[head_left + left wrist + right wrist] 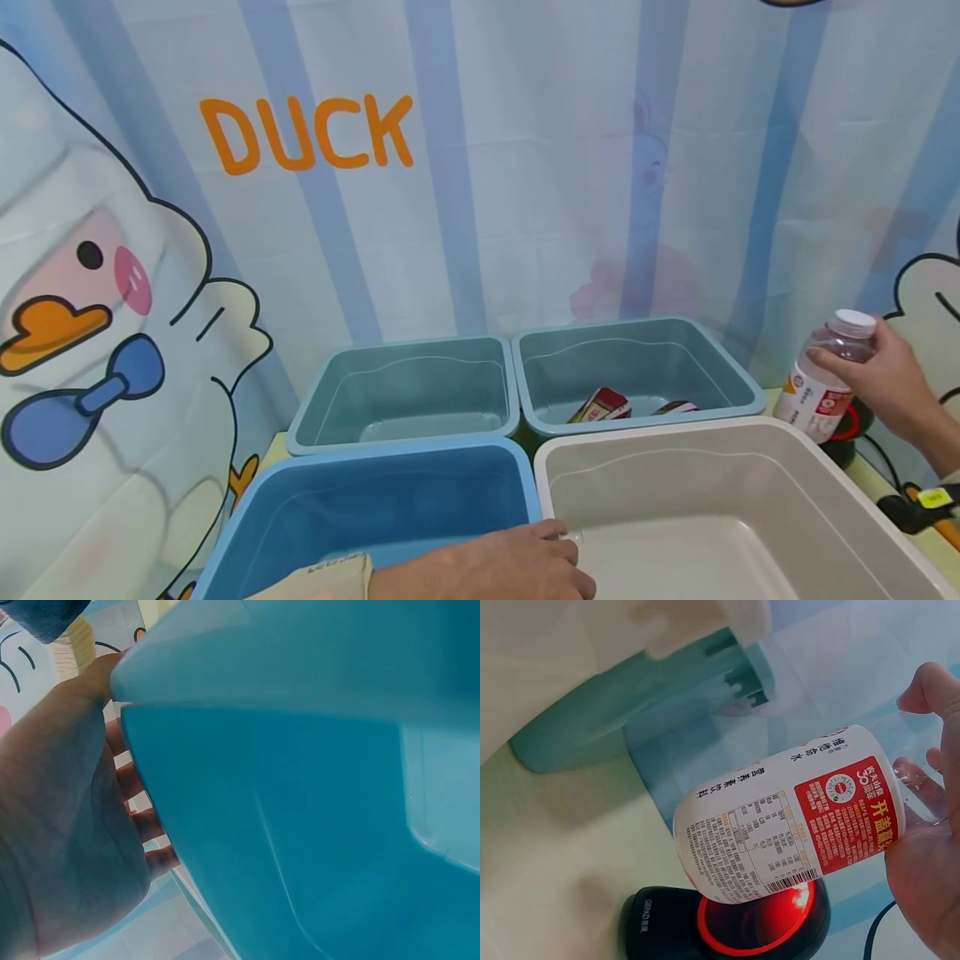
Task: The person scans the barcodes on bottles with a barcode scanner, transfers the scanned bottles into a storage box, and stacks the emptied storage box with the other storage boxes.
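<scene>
My right hand (892, 375) grips a clear plastic bottle (821, 379) near its neck, below the white cap (855, 322). The bottle is tilted, and its white and red label (795, 817) faces the right wrist camera. Just below it sits a dark barcode scanner (727, 926) with a lit red ring. My left hand (498, 567) rests across the rims between the blue bin (408, 450) and the beige bin (660, 437). In the left wrist view, its fingers (129, 780) pass behind the edge of the blue bin, which hides their tips.
Two teal bins stand behind: the left one (397, 350) shows a bare floor, the right one (637, 333) holds a red packet (603, 404) and another partly hidden item. A curtain (517, 183) with duck drawings hangs close behind. A black cable (885, 462) runs beside the scanner.
</scene>
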Motion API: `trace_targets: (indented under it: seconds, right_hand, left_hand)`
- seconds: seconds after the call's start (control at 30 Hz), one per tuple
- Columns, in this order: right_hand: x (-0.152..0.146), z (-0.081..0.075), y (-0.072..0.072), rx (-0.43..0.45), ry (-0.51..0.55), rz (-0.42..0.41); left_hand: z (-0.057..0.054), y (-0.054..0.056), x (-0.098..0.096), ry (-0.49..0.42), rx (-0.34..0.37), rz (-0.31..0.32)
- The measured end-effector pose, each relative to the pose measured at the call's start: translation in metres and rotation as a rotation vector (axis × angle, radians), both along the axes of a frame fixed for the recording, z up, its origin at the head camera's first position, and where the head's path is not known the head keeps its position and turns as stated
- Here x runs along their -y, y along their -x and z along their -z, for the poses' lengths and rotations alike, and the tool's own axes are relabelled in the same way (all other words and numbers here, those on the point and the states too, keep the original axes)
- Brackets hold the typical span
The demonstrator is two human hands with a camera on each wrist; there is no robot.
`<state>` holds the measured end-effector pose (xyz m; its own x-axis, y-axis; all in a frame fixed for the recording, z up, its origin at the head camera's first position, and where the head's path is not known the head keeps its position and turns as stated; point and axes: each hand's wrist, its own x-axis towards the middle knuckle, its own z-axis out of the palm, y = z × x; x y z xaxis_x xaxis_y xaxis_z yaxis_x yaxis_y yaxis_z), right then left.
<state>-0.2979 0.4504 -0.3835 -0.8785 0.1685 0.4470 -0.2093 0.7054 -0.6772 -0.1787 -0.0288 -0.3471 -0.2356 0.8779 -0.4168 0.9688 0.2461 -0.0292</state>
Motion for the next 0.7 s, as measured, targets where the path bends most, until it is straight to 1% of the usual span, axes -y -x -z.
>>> trace_targets:
  seconds: [0.2,0.37,0.5,0.7]
  right_hand:
    - [-0.005,0.010,0.000,-0.009,0.019,-0.010]
    - [-0.005,0.012,-0.001,-0.013,0.038,-0.012]
    - [-0.005,0.013,0.000,-0.008,0.022,-0.001]
    - [-0.006,0.019,0.000,-0.006,-0.002,0.011]
  left_hand:
    - [-0.001,0.000,0.001,-0.008,0.007,-0.001]
    - [-0.001,-0.001,0.000,-0.014,0.007,-0.001]
    - [-0.001,-0.001,0.001,-0.021,0.005,0.001]
    - [0.001,0.000,0.001,-0.027,-0.008,0.010]
